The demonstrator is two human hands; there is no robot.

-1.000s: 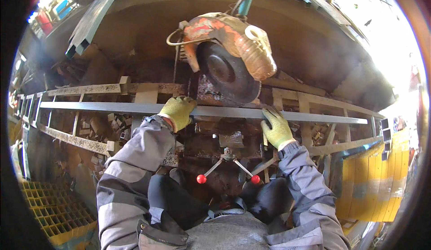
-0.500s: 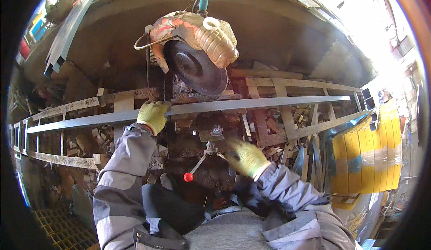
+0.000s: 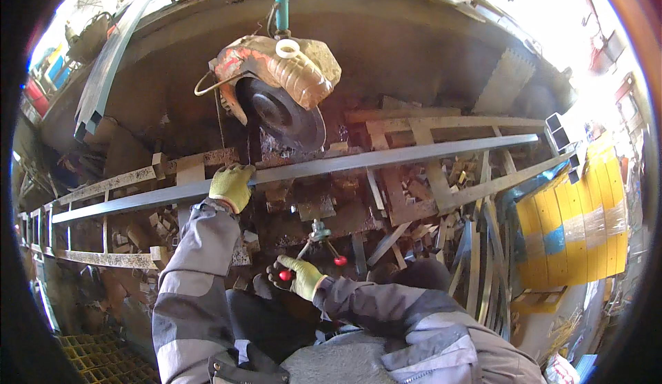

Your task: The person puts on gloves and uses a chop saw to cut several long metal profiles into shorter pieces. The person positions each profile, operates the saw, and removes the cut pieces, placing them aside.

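Note:
A long grey metal tube [image 3: 386, 158] lies crosswise below a cut-off saw with a dark round blade [image 3: 272, 112] under a worn guard. My left hand [image 3: 232, 186], in a yellow-green work glove, is closed over the tube left of the blade. Nearer my body stands a clamp screw [image 3: 318, 231] with spoke levers ending in red knobs. My right hand [image 3: 301, 278], gloved alike with dark fingertips, closes around the left lever's knob [image 3: 285, 274]. The other red knob [image 3: 340, 260] stays free to its right. The tube passes behind the clamp block [image 3: 316, 210].
Ladder-like metal frames [image 3: 103, 260] extend to both sides under the tube. Metal offcuts [image 3: 162, 222] are scattered beneath. Yellow slatted pieces [image 3: 576, 218] stand at the right beside square tube ends [image 3: 560, 136]. More long profiles [image 3: 114, 74] lean at the far left.
My right hand has moved left from beside the right lever to the left lever's red knob. The levers have turned. My left hand stays on the tube; the whole view has shifted slightly.

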